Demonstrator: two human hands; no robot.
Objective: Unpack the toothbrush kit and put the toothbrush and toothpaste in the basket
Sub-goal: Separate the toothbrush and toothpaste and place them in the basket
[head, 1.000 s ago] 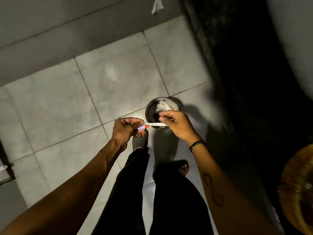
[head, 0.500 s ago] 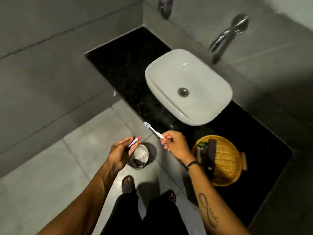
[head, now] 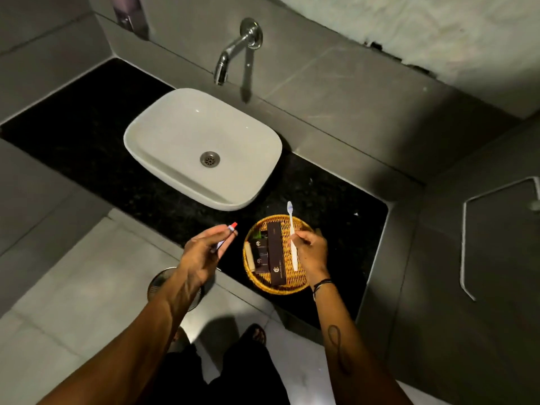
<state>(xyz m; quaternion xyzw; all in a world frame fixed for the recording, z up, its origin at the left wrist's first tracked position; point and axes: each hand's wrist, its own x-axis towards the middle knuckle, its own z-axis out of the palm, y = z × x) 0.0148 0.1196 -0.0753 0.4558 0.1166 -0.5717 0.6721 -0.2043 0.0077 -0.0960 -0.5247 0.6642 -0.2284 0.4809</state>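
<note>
Both hands moved from bin to counter. Right hand (head: 309,252) pinches toothbrush (head: 293,235) over basket (head: 263,283); left hand (head: 201,252) pinches toothpaste (head: 226,235) beside it. Lower flat beside boxes (head: 274,252), release low, avoid bounce-out.

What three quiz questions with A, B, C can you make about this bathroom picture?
1. Where is the basket?
A. on the black counter
B. in the sink
C. on the floor

2. What colour is the toothpaste cap?
A. green
B. red
C. black

3. What is the toothbrush doing?
A. lying in the sink
B. held over the basket
C. standing in a cup

Answers: 1 A, it sits right of the sink. 2 B, a red tip shows above the left hand. 3 B, the right hand has it in its grip.
</note>
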